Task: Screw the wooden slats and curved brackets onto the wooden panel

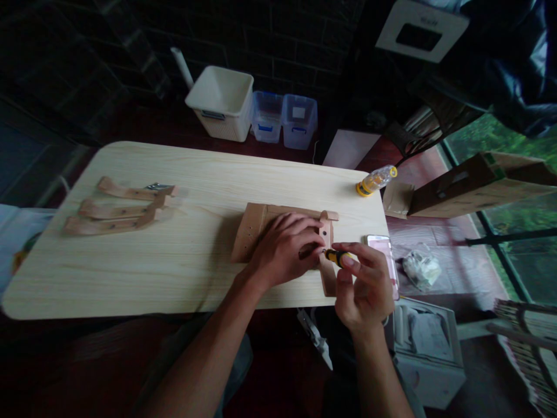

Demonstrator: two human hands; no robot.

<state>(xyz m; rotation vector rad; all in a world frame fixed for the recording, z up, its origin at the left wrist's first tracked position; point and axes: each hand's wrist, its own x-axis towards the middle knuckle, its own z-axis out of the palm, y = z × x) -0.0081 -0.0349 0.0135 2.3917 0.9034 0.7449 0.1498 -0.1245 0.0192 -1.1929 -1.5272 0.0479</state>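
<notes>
A brown wooden board lies on the table. A curved wooden piece with dark holes stands across its right end. My left hand rests over the board, its fingers bent and its fingertips gripping the curved piece. My right hand is closed around a short screwdriver with a yellow and black handle. The screwdriver points left, its tip at a hole in the curved piece beside my left fingertips. Whether a screw sits in that hole is too small to tell.
Three curved wooden pieces lie at the table's left, with metal hardware by the far one. A clear and yellow bottle stands at the far right corner. A phone lies at the right edge. Bins stand behind the table.
</notes>
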